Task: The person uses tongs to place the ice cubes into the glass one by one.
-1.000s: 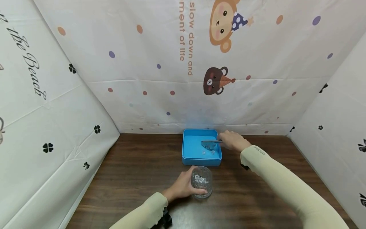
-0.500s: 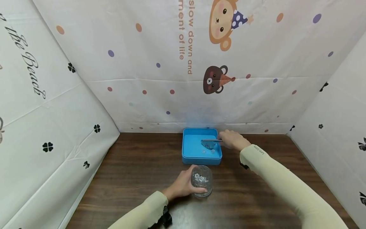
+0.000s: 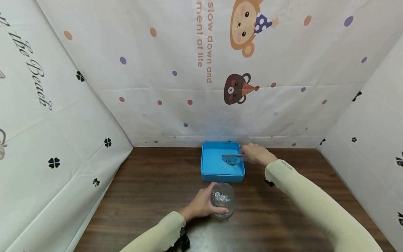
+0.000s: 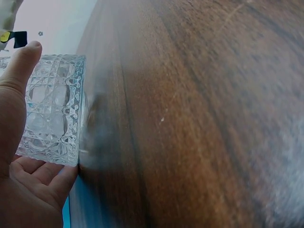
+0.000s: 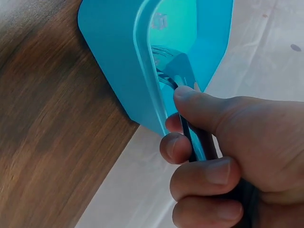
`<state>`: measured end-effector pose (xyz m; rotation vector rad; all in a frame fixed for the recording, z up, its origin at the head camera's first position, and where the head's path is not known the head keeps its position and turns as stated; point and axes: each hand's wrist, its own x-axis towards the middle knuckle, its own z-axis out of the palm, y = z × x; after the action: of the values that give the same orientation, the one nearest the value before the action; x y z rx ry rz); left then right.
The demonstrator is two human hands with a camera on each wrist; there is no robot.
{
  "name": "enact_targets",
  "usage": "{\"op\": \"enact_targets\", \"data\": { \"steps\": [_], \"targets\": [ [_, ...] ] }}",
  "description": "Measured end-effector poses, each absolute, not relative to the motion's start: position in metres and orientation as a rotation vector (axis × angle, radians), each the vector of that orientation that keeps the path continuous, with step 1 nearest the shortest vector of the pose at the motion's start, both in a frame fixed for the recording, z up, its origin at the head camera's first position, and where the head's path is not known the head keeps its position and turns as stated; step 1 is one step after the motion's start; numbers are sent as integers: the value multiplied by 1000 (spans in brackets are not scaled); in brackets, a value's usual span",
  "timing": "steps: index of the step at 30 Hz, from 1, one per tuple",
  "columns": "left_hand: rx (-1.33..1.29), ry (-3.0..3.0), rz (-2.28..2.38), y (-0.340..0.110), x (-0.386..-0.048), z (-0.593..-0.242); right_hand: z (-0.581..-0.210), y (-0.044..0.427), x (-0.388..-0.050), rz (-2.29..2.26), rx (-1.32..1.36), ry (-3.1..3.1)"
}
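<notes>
My left hand (image 3: 203, 203) grips a clear cut-glass cup (image 3: 222, 208) from its left side, thumb on the near side. Small clear, ice-like pieces (image 3: 222, 197) lie inside the cup. The cup's faceted wall (image 4: 50, 109) shows between thumb and fingers in the left wrist view. My right hand (image 3: 256, 154) holds a shiny metal spoon-like scoop (image 3: 231, 160) by its handle, fingers curled round it. The tool's head is down inside a blue rectangular box (image 3: 209, 177), reflecting its colour. Beside the head, a few clear pieces (image 3: 234, 167) lie on the box floor.
The dark wooden table (image 3: 151, 182) carries the box at the back and the cup in front of it. A white printed cloth (image 3: 176, 115) rises right behind the box. More white cloth (image 3: 82, 157) stands along the left and right sides.
</notes>
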<state>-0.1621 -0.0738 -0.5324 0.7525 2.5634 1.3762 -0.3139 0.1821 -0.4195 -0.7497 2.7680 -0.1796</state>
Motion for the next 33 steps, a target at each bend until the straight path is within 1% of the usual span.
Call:
{"op": "enact_targets", "data": {
  "steps": [7, 15, 19, 33],
  "targets": [
    [770, 2568, 1381, -74, -162, -534, -419, 183, -314, -199, -810, 2759],
    [788, 2562, 1398, -74, -161, -534, -412, 192, -312, -388, -1013, 2815],
    [783, 2568, 1397, -75, -163, -534, -411, 196, -312, -366, -1073, 2918],
    [773, 2569, 1390, -74, -164, -534, -417, 207, -313, -294, -1048, 3070]
  ]
}}
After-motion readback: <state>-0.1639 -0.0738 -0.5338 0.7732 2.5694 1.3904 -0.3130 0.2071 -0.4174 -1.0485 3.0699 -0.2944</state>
